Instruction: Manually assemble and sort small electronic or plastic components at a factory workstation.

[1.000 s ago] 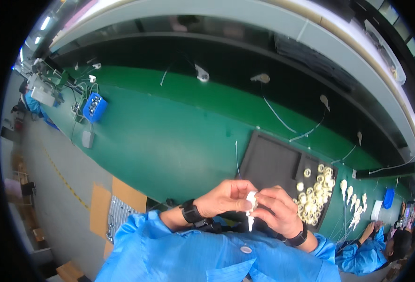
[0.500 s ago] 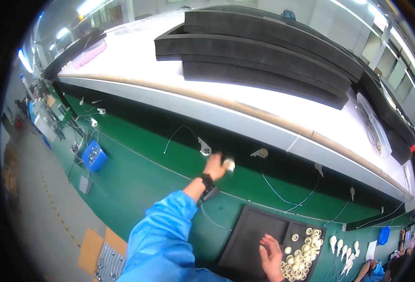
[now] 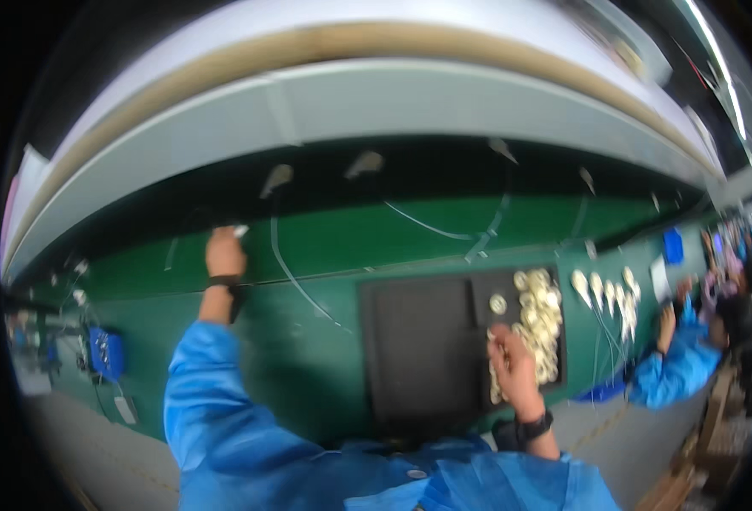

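My left hand (image 3: 224, 254) reaches to the green belt (image 3: 325, 230) with its fingers drawn together. A small white piece (image 3: 240, 231) shows at its fingertips; blur and the hand hide its full shape. Just right of it lies a pale teardrop-shaped part (image 3: 279, 179) with a thin clear tube. Over the right side of the black tray (image 3: 418, 349) is my right hand (image 3: 516, 364), fingers curled and pinched among round cream-coloured pieces (image 3: 542, 328). Whatever it holds is too blurred to tell. One round piece (image 3: 497, 304) sits apart from the heap.
More teardrop-shaped parts (image 3: 367, 163) with tubes lie along the belt, under a shelf edge (image 3: 350, 94). Several similar parts (image 3: 610, 289) rest right of the tray, near a co-worker's blue sleeve (image 3: 674, 375). A blue bin (image 3: 106, 353) stands at the left.
The view has turned to the right and downward. My left hand has left the round-ended part, which now lies beside it. My right hand's fingers have closed over the cream pieces.
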`<state>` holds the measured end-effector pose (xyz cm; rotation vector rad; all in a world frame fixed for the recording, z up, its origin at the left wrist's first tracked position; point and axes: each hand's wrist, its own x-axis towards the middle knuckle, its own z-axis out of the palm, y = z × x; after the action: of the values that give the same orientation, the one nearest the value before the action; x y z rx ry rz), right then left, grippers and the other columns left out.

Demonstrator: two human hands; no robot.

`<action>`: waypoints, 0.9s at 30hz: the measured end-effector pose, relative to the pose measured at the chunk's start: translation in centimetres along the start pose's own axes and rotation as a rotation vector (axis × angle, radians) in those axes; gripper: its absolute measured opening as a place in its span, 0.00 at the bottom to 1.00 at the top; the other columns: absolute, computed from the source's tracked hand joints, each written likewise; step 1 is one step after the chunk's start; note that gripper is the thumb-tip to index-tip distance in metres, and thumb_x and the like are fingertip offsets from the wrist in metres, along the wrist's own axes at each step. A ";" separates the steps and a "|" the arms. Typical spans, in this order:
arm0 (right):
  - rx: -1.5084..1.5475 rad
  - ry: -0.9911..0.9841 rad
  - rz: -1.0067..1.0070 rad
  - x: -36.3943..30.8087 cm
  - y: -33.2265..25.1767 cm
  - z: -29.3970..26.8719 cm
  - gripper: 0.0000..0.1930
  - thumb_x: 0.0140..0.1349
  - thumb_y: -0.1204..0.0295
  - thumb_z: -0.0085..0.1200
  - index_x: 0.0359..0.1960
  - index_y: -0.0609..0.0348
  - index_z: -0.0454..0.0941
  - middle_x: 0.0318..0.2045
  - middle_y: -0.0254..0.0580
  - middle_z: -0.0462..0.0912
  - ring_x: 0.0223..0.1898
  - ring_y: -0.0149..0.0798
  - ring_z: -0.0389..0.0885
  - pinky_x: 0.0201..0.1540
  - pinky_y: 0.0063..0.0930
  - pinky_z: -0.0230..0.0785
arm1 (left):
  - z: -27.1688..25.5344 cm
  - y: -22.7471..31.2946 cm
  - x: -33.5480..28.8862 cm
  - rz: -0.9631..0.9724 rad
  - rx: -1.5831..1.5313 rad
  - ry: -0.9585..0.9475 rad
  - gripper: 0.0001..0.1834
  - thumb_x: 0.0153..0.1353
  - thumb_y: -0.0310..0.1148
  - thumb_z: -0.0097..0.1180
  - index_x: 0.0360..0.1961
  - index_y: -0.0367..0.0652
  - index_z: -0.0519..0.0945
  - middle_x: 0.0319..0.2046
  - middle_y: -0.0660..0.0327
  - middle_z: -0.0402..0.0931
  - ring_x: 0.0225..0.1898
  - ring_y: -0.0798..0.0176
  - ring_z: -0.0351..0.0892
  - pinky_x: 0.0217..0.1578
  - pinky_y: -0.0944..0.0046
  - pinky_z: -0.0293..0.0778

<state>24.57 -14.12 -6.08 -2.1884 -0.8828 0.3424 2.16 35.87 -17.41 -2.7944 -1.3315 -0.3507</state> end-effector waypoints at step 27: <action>0.595 -0.384 -0.051 -0.3 -2.3 -0.6 0.24 0.55 0.84 0.56 0.56 0.61 0.72 0.41 0.33 0.73 0.43 0.24 0.74 0.43 0.17 0.69 | -17.9 20.6 -24.1 -0.498 -1.798 -0.613 0.21 0.53 0.26 0.65 0.47 0.40 0.71 0.33 0.55 0.80 0.29 0.69 0.80 0.26 0.72 0.73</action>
<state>23.56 -13.51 -4.06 -1.5695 -0.8926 0.8973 -0.08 2.31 -3.64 -3.8404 -2.9534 -1.3550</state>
